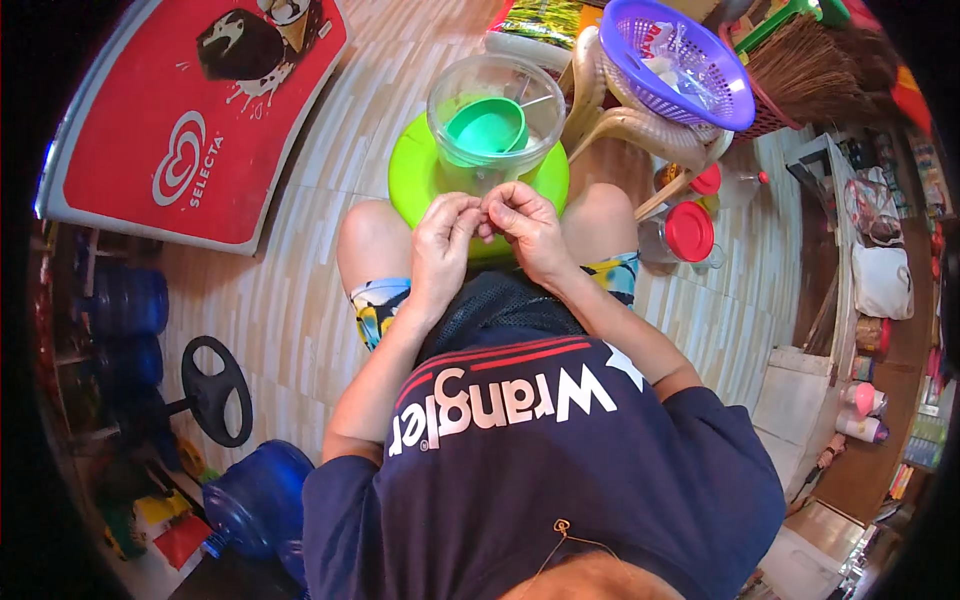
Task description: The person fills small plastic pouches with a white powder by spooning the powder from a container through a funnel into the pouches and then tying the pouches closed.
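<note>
My left hand (448, 236) and my right hand (526, 225) meet over my lap, thumbs and fingers pinched together at the tips. Whatever may be between the fingertips is too small or hidden to tell. Just beyond them stands a clear round plastic tub (495, 171) on a lime-green plastic stool (411, 169). Inside the tub lies a green plastic bowl or scoop (491, 127), tilted, with a thin light-coloured handle or stick (538, 100) beside it. Dark mesh fabric (499, 311) covers my lap below the hands.
A red-topped freezer (217, 142) stands at left. At upper right, a purple plastic basket (637, 67) rests on a chair (626, 124), near brooms (806, 71). Red-lidded jars (688, 231) sit on the floor. Blue water jugs (259, 499) and a black wheel-shaped object (217, 391) are lower left.
</note>
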Tool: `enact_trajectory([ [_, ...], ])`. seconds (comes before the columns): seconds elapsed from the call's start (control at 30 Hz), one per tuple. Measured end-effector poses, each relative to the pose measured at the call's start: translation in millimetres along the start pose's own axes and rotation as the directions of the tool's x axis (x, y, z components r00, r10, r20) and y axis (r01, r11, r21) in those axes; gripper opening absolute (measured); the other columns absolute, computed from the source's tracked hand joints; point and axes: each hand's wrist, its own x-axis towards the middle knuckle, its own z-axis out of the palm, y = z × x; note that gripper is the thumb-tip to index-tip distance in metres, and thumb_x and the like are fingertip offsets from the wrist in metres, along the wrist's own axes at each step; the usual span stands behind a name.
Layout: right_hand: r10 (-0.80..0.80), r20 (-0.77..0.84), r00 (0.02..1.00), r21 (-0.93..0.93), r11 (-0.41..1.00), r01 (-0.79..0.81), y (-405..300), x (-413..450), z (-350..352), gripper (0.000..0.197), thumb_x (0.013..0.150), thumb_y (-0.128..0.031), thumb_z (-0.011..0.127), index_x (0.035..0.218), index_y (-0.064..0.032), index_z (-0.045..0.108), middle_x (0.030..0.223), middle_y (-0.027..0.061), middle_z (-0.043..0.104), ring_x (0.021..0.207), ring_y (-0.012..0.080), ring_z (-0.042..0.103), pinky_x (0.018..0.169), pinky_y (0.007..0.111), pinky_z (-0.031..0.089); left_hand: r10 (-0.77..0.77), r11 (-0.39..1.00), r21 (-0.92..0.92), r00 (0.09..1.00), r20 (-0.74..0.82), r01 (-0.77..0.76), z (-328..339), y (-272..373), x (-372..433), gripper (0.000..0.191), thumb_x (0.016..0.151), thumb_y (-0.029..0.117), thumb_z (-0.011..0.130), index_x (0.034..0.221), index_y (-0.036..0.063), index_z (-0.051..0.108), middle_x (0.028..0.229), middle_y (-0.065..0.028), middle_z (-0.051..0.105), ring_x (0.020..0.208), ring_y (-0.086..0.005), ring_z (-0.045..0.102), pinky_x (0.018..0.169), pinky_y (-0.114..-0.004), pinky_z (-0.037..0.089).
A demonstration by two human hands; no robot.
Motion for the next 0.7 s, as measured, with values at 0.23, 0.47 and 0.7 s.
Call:
enact_trajectory([
  [0.23,-0.031,0.008,0.999,-0.141,0.989,0.032,-15,0,-2,0.009,0.087,-0.013,0.055,0.085,-0.0042,0.055,0.077,0.0049,0.056,0.057,0.0071,0.049,0.048,0.019,0.037,0.146,0.987,0.062,0.988,0.04,-0.149,6,4,-3,0.009,0.079,-0.001,0.057,0.088,-0.0033,0.059,0.088,-0.0138,0.061,0.079,-0.024,0.06,0.068,-0.03,0.047],
  [0.47,0.023,0.015,1.0,0.124,0.992,-0.025,-57,-8,15,0.012,0.087,-0.015,0.055,0.083,-0.0042,0.053,0.075,0.0075,0.054,0.051,0.008,0.045,0.045,0.02,0.036,0.023,0.99,-0.144,0.971,0.236,0.011,-10,39,5,0.004,0.079,-0.001,0.056,0.082,-0.0032,0.057,0.082,-0.0124,0.059,0.078,-0.0223,0.058,0.07,-0.03,0.046],
  [0.7,-0.108,-0.011,0.994,0.111,0.988,0.108,-104,-14,28,0.01,0.087,-0.011,0.055,0.08,-0.0032,0.053,0.069,0.0048,0.053,0.046,0.0055,0.042,0.04,0.018,0.032,0.179,0.976,-0.162,0.956,0.232,-0.144,-6,59,13,0.005,0.079,-0.001,0.056,0.083,-0.0031,0.058,0.084,-0.0124,0.06,0.079,-0.0222,0.059,0.07,-0.03,0.046],
])
